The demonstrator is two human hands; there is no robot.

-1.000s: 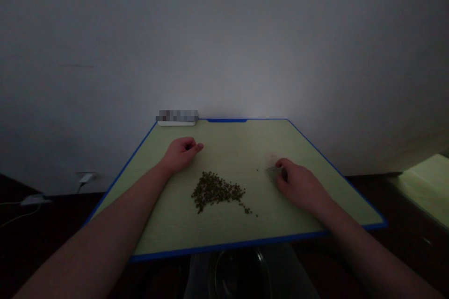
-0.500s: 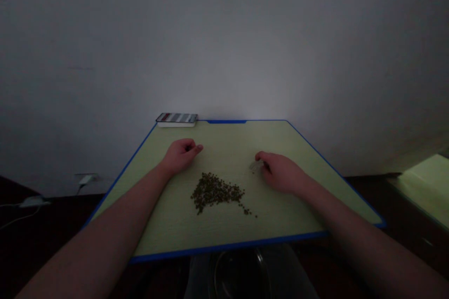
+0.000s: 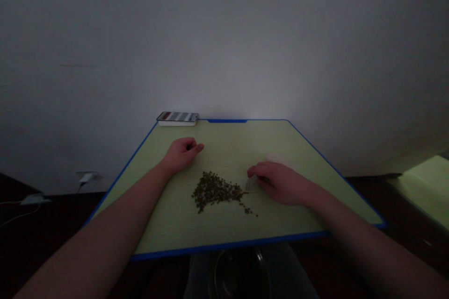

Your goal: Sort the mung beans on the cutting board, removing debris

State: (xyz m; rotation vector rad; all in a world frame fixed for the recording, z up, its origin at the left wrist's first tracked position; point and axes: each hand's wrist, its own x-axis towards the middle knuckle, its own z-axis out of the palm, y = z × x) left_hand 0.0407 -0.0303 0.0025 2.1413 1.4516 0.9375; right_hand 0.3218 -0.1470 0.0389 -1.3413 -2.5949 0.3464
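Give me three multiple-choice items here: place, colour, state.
1. Where do the small dark seeds lie?
A) on the pale green board between the left hand and right hand
B) in a bowl
C) on the floor

2. What colour is the board's edging?
A) red
B) white
C) blue

3. What is the right hand doing?
A) gripping a phone
B) holding a small pale piece
C) lying flat and empty

1 A: the heap lies there.
2 C: blue runs along it.
3 B: the fingers pinch it.

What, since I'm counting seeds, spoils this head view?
Head view: dim overall, with a pale glow on the wall above the board. Head view: the seed pile is soft-edged, and the pale thing at the right hand is too blurred to identify.
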